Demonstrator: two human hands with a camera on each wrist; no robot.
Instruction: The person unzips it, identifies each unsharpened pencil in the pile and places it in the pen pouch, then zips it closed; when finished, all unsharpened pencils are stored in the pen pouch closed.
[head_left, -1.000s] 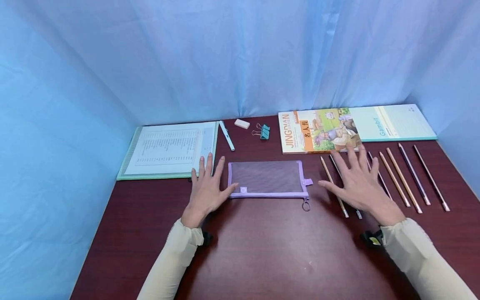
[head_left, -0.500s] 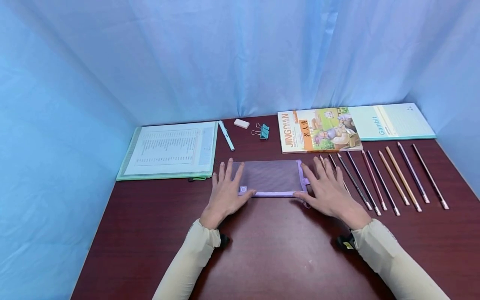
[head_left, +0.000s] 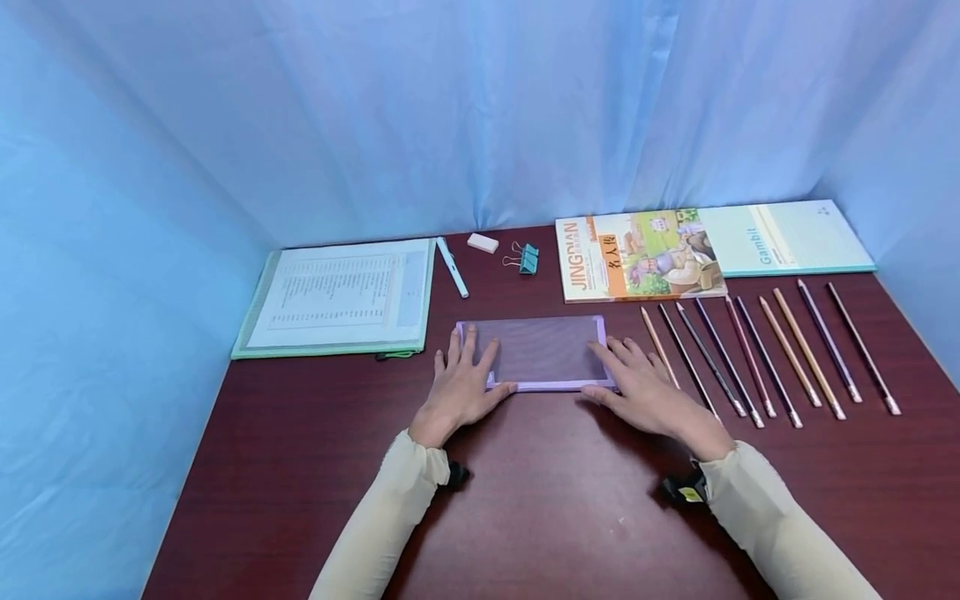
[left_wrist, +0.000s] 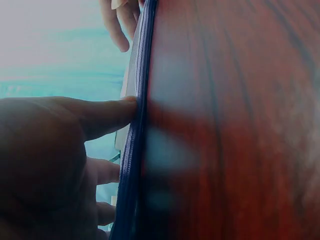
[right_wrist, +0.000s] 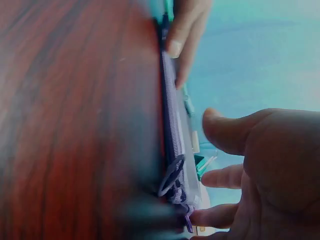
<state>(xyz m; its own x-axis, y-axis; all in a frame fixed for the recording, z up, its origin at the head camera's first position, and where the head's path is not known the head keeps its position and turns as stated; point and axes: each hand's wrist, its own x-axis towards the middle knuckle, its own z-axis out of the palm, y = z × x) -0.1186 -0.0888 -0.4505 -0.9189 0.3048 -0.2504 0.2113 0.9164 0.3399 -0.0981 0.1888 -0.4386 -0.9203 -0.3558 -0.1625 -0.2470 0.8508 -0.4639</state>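
Presently, left hand (head_left: 463, 390): fingers spread over the near left corner of the pouch, thumb tip against its zip edge.
Right hand (head_left: 637, 390): fingers apart and slightly bent at the pouch's right end, thumb held off; whether the fingertips press down, I cannot tell.
Purple mesh pouch (head_left: 543, 352): flat between both sets of fingers, zip edge toward the wrists.
Pull ring (right_wrist: 172, 175): at the zip's end, beside the right fingers.
Pencils (head_left: 768, 362): in a row, right of the right fingers.
Pen (head_left: 452, 267), eraser (head_left: 482, 242), binder clip (head_left: 528, 259): beyond the left fingertips.
Clear-covered folder (head_left: 333, 296): left of the left fingers, farther out.
Book (head_left: 641, 254), notebook (head_left: 787, 237): beyond the right fingertips.
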